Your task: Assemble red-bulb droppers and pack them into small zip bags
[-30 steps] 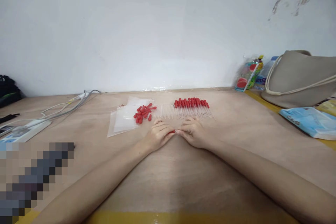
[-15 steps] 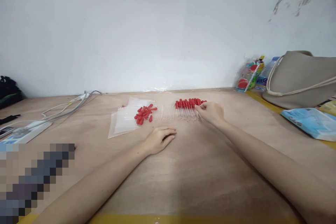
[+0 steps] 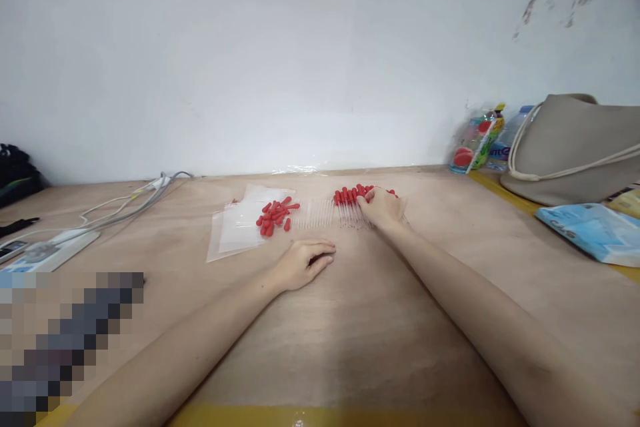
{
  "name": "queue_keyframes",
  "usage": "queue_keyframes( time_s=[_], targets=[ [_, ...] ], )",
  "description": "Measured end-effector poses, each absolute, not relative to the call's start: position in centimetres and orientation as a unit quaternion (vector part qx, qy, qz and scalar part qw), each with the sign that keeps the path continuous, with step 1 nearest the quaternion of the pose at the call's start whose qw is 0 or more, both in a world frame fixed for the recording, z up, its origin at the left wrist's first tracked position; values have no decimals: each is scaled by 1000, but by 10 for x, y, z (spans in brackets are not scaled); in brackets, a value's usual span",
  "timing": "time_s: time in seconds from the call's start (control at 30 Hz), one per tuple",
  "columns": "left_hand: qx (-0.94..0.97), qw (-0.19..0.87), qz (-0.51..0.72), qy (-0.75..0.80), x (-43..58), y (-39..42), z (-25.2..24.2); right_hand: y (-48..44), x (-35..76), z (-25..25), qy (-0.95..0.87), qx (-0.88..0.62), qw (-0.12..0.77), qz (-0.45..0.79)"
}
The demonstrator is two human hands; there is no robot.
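My right hand [image 3: 383, 208] lies on a row of clear droppers with red bulbs [image 3: 350, 203] at the back of the wooden table [image 3: 350, 320]; its fingers curl over the bulbs, and I cannot see whether they grip one. My left hand [image 3: 303, 263] rests on the table nearer me, fingers loosely stretched, holding nothing. Between the two groups lies a row of bare clear tubes [image 3: 315, 213]. A small heap of loose red bulbs [image 3: 275, 213] sits to the left, beside flat clear plastic bags [image 3: 233, 230].
A white power strip [image 3: 53, 250] and grey cables [image 3: 125, 207] lie at the left. At the right stand a beige bag [image 3: 570, 147], a bottle [image 3: 475, 140] and a blue packet [image 3: 585, 230]. A white wall closes the back.
My hands were together at the table's middle with a dropper between them. The right hand then reached back to the row of red-bulbed droppers and slid left over it. The left hand stayed, opening.
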State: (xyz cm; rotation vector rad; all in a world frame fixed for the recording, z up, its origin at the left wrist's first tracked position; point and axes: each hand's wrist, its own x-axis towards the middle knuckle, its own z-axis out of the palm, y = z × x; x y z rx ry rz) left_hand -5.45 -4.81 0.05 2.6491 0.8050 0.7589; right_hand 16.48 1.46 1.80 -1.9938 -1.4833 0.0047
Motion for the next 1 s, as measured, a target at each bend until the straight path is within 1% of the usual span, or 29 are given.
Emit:
queue_keyframes(
  time_s=[0.1,0.17,0.23,0.33,0.43,0.5,0.6,0.73,0.9,1.0],
  targets=[
    [914,138,257,281,-53,-49,2,4,149,17,-647,-690,323,-31],
    [915,139,254,281,-53,-50,2,-1,135,14,-700,-645,302,-55],
    [914,118,259,290,-53,-50,3,-5,124,10,-730,-620,275,-82],
    [895,23,284,343,-60,-45,3,-7,118,3,-749,-605,245,-114],
    [855,-85,305,410,-72,-34,3,-11,122,-2,-769,-576,247,-124],
    [836,-133,310,434,-82,-26,4,-15,128,-4,-781,-558,251,-124],
    [822,-176,298,453,-93,-18,4,-23,135,-7,-795,-539,252,-116],
    [816,-190,267,477,-95,-16,2,-31,141,-8,-805,-518,264,-118],
    [826,-190,249,469,-93,-17,3,-33,141,-6,-830,-493,239,-103],
    [829,-198,250,460,-93,-19,4,-37,143,-3,-841,-468,258,-85]
  ],
)
